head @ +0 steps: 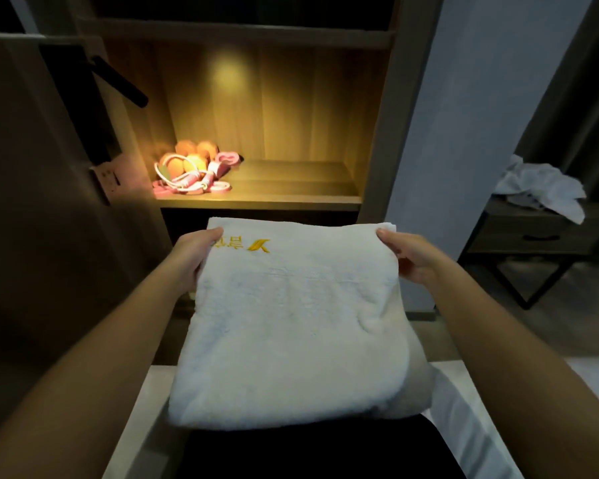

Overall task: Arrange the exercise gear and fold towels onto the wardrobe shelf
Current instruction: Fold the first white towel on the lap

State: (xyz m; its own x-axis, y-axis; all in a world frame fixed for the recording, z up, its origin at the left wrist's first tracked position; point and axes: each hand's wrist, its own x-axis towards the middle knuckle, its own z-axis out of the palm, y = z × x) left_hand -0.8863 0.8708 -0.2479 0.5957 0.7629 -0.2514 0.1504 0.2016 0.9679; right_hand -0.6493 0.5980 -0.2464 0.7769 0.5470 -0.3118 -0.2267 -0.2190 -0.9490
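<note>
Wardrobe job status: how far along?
Done: exercise gear sits at the left end of the shelf. In hand: left hand and right hand hold a folded towel short of the shelf. Left: set it down; crumpled white cloth on the side table probably still needs folding.

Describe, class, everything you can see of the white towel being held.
The white towel looks thick and fluffy, like terry cloth. It is folded into a rough rectangle and held nearly flat, in front of and below the lit wardrobe shelf. Yellow embroidery marks its far edge. The left hand grips its far left side and the right hand its far right corner, thumbs on top.
</note>
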